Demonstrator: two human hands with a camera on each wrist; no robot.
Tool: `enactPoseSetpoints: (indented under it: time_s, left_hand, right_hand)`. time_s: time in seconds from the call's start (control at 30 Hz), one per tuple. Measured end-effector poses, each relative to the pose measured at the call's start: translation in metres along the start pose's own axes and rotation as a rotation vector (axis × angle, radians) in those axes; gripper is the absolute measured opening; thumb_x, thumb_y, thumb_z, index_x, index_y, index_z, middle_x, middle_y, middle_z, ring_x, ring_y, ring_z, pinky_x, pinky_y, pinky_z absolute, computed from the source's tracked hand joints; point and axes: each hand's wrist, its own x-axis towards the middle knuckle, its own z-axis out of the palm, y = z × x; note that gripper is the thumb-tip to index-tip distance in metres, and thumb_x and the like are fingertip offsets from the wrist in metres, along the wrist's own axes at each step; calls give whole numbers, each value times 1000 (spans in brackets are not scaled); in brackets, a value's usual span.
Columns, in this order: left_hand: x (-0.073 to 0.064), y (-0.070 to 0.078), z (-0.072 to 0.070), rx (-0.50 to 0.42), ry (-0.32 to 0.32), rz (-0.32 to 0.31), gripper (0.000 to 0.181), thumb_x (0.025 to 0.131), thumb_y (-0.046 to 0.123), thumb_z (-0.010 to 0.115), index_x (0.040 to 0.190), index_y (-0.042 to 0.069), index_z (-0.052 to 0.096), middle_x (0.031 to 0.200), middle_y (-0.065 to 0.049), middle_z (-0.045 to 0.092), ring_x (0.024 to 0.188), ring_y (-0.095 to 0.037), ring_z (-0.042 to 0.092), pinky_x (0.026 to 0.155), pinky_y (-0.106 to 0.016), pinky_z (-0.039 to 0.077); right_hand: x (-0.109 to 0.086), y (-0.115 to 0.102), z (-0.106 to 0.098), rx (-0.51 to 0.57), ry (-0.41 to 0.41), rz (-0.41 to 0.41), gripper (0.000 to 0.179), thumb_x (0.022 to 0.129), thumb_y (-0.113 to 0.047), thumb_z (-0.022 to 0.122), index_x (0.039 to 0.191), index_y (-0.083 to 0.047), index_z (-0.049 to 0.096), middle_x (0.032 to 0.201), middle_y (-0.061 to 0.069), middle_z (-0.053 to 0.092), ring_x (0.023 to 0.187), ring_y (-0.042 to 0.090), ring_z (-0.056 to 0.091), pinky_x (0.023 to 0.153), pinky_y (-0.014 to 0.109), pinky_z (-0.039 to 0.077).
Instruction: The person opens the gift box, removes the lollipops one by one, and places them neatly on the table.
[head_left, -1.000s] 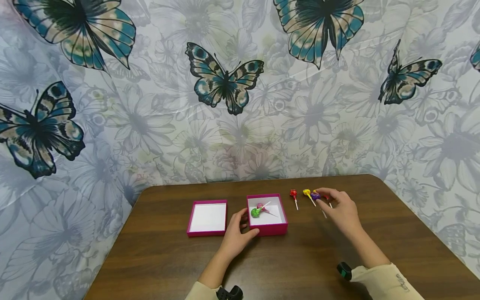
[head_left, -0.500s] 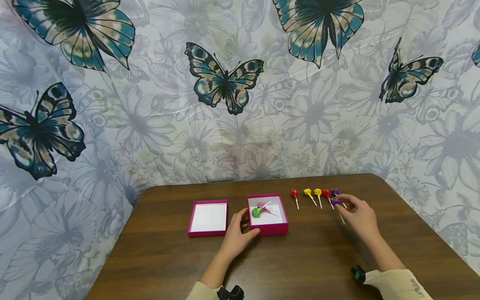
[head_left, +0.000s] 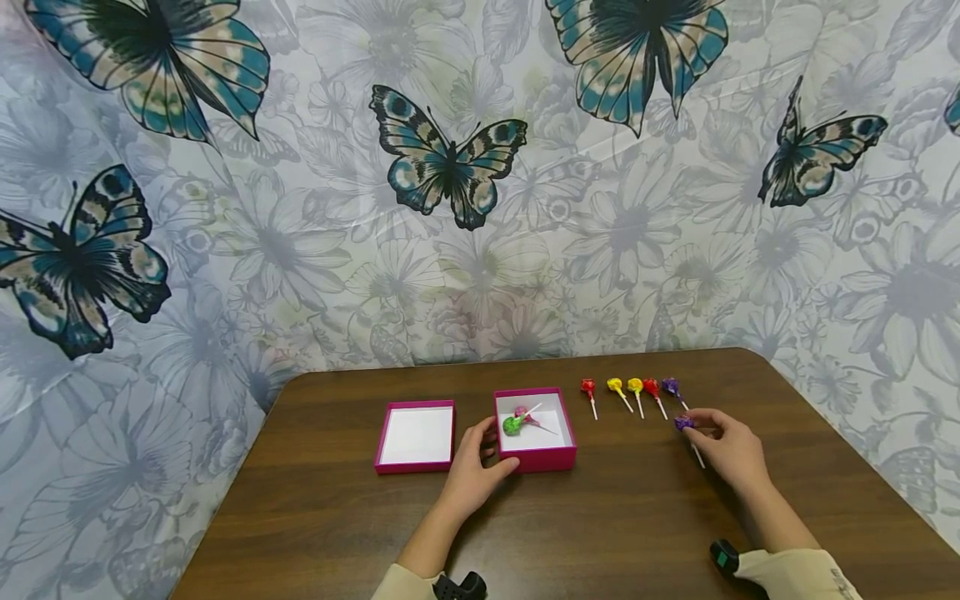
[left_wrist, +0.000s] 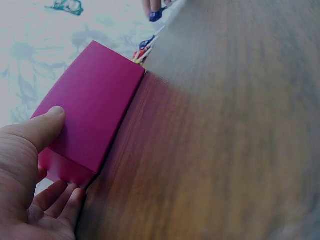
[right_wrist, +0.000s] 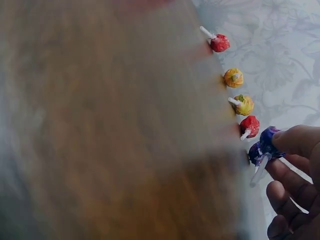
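With thumb and fingers, my right hand (head_left: 731,454) pinches a purple-wrapped lollipop (head_left: 682,423) by its head, the white stick slanting down toward me. Just behind it lies another purple lollipop (head_left: 671,387), the right end of a row on the table. My left hand (head_left: 468,475) holds the front left corner of an open magenta box (head_left: 536,461); in the left wrist view its thumb (left_wrist: 52,117) lies on the front wall and the other fingers bend at the side. Inside the box are a green lollipop (head_left: 512,426) and a pink one (head_left: 521,412).
Left of the box sits its magenta lid (head_left: 415,467), white inside facing up. The row also has a red lollipop (head_left: 588,386), two yellow ones, one being this yellow lollipop (head_left: 636,385), and another red lollipop (head_left: 651,386). A butterfly-patterned cloth (head_left: 480,292) hangs behind the brown table (head_left: 585,533).
My right hand has moved right and toward me with the purple lollipop, away from above the row, uncovering the lollipops there. The left hand and the box have stayed put.
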Motion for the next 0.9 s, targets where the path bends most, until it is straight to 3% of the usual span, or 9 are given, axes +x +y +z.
enactPoseSetpoints:
  time_s: [0.13, 0.3, 0.53, 0.9]
  left_hand:
    - [0, 2, 0, -2, -6, -16, 74, 86, 30, 79, 147, 10, 43, 140, -11, 50, 127, -25, 54, 105, -39, 53]
    - [0, 2, 0, -3, -2, -5, 74, 86, 30, 80, 147, 10, 44, 139, -12, 51, 126, -26, 54, 104, -41, 53]
    - [0, 1, -1, -7, -5, -6, 73, 85, 28, 80, 147, 10, 44, 139, -13, 50, 127, -29, 53, 105, -46, 51]
    - [1, 2, -1, -9, -12, -15, 74, 86, 28, 79, 147, 9, 42, 140, -13, 49, 128, -29, 53, 106, -45, 51]
  right_hand:
    - [0, 4, 3, -7, -21, 8, 30, 92, -26, 72, 114, -5, 71, 103, 17, 74, 79, 8, 61, 64, 23, 46]
    - [0, 9, 6, -21, -34, -2, 29, 91, -25, 72, 113, -6, 72, 101, 14, 75, 80, 8, 60, 64, 22, 46]
    - [1, 9, 10, -39, -50, -9, 31, 92, -29, 72, 114, -7, 71, 101, 14, 75, 85, 23, 66, 68, 31, 47]
    - [0, 7, 9, -49, -56, 0, 34, 92, -29, 71, 117, -7, 69, 106, 16, 74, 86, 24, 67, 67, 30, 46]
